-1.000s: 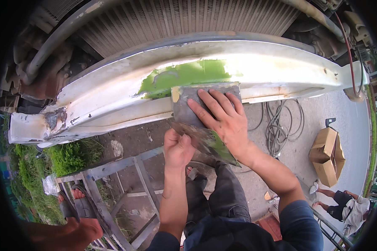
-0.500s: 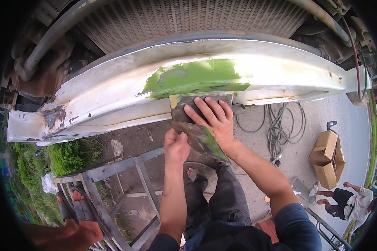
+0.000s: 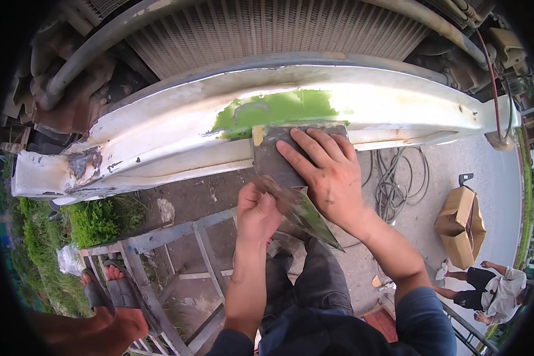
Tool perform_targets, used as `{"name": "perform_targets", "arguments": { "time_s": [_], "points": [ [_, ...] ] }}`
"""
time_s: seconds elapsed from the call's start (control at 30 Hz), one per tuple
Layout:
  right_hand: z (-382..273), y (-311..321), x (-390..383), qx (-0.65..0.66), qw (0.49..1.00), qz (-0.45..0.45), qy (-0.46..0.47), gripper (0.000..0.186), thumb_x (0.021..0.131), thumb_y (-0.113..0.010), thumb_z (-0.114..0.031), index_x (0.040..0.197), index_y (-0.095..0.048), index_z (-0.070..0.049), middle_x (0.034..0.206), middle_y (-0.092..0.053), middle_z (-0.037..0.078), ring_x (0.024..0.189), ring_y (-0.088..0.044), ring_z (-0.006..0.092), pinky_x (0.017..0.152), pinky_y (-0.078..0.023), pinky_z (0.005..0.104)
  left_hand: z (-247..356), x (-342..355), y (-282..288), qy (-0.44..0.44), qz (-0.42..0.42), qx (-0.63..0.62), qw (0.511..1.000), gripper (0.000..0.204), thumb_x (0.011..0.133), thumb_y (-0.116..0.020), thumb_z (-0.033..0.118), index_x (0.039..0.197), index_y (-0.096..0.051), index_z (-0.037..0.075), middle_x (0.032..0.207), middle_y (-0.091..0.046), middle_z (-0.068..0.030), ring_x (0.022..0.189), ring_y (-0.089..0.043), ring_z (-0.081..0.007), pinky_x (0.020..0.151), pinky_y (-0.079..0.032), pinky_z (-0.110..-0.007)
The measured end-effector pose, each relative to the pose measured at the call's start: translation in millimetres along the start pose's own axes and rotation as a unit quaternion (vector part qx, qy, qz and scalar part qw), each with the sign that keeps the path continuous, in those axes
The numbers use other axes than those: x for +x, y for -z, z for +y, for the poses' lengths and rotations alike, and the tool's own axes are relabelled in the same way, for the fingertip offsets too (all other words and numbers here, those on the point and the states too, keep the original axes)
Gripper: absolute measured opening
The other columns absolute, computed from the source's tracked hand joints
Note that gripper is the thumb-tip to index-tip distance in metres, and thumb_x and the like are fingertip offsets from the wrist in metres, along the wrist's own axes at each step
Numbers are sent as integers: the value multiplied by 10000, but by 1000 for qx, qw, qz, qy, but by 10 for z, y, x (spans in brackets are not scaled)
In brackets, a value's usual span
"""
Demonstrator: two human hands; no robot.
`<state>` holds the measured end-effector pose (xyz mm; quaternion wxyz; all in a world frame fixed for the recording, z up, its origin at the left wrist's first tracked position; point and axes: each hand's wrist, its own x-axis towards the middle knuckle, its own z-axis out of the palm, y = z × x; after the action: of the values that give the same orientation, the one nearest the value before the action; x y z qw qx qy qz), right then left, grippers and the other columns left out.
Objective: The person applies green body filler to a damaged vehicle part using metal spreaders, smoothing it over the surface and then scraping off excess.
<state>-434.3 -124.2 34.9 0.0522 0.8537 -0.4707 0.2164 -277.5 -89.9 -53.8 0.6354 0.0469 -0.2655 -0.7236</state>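
My left hand (image 3: 256, 216) pinches a thin, smeared lower plate (image 3: 305, 219) with green material along it, tilted below a dark upper plate (image 3: 267, 154). My right hand (image 3: 332, 181) lies on the upper plate with fingers spread and flat, its thumb not clearly visible. The upper plate is at the lower edge of a worn white bumper (image 3: 397, 101), just below a green patch (image 3: 285, 107) on its face. Whether the two plates are joined I cannot tell.
A grille (image 3: 273, 35) and pipes back the bumper. Below lie coiled hoses (image 3: 391, 190), a cardboard box (image 3: 457, 228) and a metal frame (image 3: 202, 249). Another person's sandalled feet (image 3: 124, 296) are at lower left; another person (image 3: 486, 288) is at lower right.
Both my hands and the plates have shifted slightly right; my right hand first dropped, then rose again. The person at lower right has changed the position of the arms.
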Motion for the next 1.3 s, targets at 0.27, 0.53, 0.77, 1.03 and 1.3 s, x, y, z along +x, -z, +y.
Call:
{"name": "perform_targets", "arguments": {
  "time_s": [0.27,0.53,0.77,1.03,1.3],
  "points": [
    [94,124,214,46,999,3,-2,440,745,-631,-172,1182,-655,-134,1174,-621,45,1118,-568,217,903,-426,375,120,157,-203,43,88,8,995,384,933,-636,149,1268,-532,-9,1252,-605,-117,1161,-575,-233,1008,-449,-406],
    [-38,21,133,49,998,-28,-15,556,711,-673,-176,1262,-603,-154,1252,-579,52,1131,-547,233,935,-398,395,120,-57,-124,29,86,38,995,322,956,-589,162,1247,-569,27,1232,-625,-143,1153,-598,-296,1050,-426,-494],
    [-86,-838,-251,-51,994,93,-2,514,831,-563,-369,1318,-582,-205,1352,-534,69,1183,-517,256,998,-352,444,-34,-187,209,41,153,107,982,319,947,-600,122,1236,-562,-10,1224,-624,-112,1143,-586,-228,998,-451,-386],
    [-119,-1224,-317,-22,998,62,4,515,853,-507,-350,1356,-556,-248,1404,-498,23,1198,-513,215,1035,-337,434,-194,-324,912,36,138,107,984,321,940,-610,119,1227,-566,-17,1215,-628,-109,1126,-590,-224,1001,-445,-384],
    [-340,-968,-282,-40,995,88,11,471,891,-534,-326,1356,-556,-255,1426,-491,4,1239,-496,197,1088,-270,448,25,-444,797,8,69,57,996,275,894,-674,83,1147,-615,-5,1122,-664,-85,1020,-619,-160,908,-475,-310]
  ]
}}
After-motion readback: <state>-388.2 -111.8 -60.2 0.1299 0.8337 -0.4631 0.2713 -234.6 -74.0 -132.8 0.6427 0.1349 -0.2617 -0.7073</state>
